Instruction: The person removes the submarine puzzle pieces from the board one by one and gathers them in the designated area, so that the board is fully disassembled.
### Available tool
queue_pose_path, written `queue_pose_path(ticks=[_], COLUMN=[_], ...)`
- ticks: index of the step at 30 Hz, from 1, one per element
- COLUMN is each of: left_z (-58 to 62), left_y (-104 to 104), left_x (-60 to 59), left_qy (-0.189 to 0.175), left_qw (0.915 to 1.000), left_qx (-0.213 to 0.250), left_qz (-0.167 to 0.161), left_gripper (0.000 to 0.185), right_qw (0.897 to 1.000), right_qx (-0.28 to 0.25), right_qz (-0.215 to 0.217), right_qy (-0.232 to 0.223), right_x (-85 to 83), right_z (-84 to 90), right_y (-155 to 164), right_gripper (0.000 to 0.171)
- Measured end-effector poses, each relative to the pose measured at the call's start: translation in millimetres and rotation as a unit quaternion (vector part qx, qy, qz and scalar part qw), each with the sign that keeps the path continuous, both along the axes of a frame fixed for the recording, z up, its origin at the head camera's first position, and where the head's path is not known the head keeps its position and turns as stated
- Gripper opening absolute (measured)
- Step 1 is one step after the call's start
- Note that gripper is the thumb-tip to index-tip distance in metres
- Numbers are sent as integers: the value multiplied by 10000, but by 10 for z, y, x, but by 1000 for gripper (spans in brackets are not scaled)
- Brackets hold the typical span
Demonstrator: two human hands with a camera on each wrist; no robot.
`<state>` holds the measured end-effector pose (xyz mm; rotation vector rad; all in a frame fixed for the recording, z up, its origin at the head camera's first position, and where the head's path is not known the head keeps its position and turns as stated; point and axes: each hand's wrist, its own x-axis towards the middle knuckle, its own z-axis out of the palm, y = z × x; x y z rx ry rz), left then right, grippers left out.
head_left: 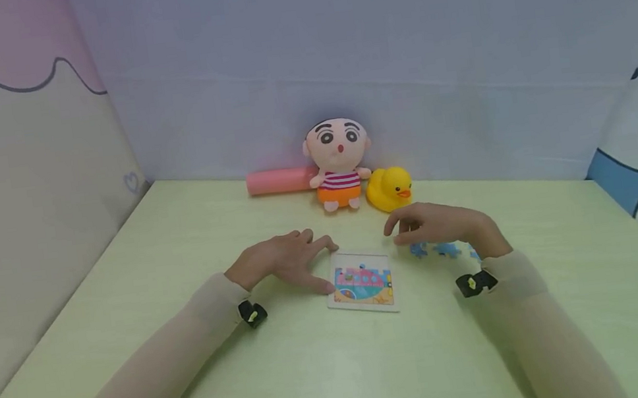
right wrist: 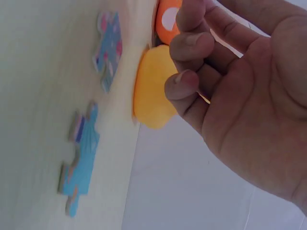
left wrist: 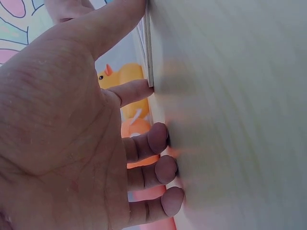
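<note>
A jigsaw puzzle in a pale tray point(head_left: 363, 308) lies on the table, its picture partly filled with pink and teal pieces. My left hand point(head_left: 287, 260) is spread at the tray's left side. In the left wrist view, its thumb and index fingertip touch the tray's edge point(left wrist: 149, 57), while the other fingertips rest close by on the tabletop. To the right of the tray, my right hand point(head_left: 438, 221) hovers with loosely bent fingers and nothing between them. Below it lie loose blue puzzle pieces point(head_left: 447, 249); a light-blue piece point(right wrist: 85, 158) and a patterned piece point(right wrist: 110, 48) show in the right wrist view.
Behind the tray sit a plush doll point(head_left: 338, 163) in orange shorts and a yellow rubber duck point(head_left: 388, 190). A pink cylinder point(head_left: 280, 181) lies beside the doll, along the back wall point(head_left: 435, 125). A printed side wall point(head_left: 26, 195) borders the table on the left.
</note>
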<state>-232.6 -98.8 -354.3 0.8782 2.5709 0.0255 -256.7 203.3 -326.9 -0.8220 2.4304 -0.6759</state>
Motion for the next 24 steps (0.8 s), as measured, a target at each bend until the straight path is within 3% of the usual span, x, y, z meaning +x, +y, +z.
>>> queue_pose_path(ticks=[14, 24], left_z=[-16, 0], left_y=[10, -17], left_x=[-8, -9], left_qy=[173, 242], left_qw=[9997, 9995], left_qx=[-129, -25], left_qz=[-150, -209], left_gripper=[80, 78], right_qw=[9951, 9967], right_qx=[430, 452], right_qz=[784, 633], right_qy=[-411, -225], right_x=[239, 290], right_z=[-93, -192], right_y=[-645, -810], right_gripper=[24, 31])
